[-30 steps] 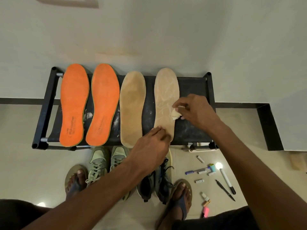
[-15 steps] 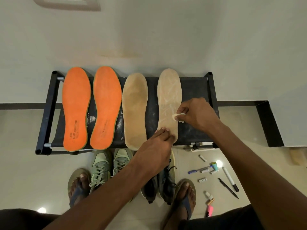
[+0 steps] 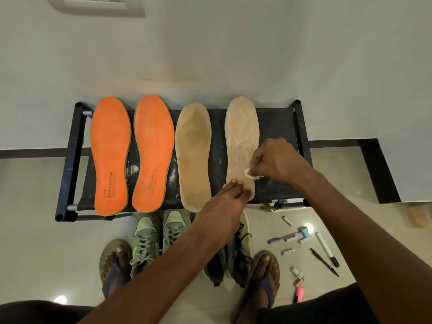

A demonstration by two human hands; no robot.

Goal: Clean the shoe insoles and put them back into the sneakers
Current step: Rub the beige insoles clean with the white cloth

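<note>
Head view: wiping the right-hand tan insole on the black rack.

The right hand (image 3: pixel 278 160) pinches a small white wipe (image 3: pixel 248 172) against the tan insole (image 3: pixel 242 136), while the left hand (image 3: pixel 224 206) presses straight fingers on that insole's heel end. A second tan insole (image 3: pixel 193 155) and two orange insoles (image 3: pixel 109 155) (image 3: pixel 153 153) lie side by side on the rack (image 3: pixel 72 160). Green sneakers (image 3: pixel 146 237) and dark sneakers (image 3: pixel 236 258) stand on the floor below, with pens (image 3: pixel 326 249) scattered nearby.
</note>
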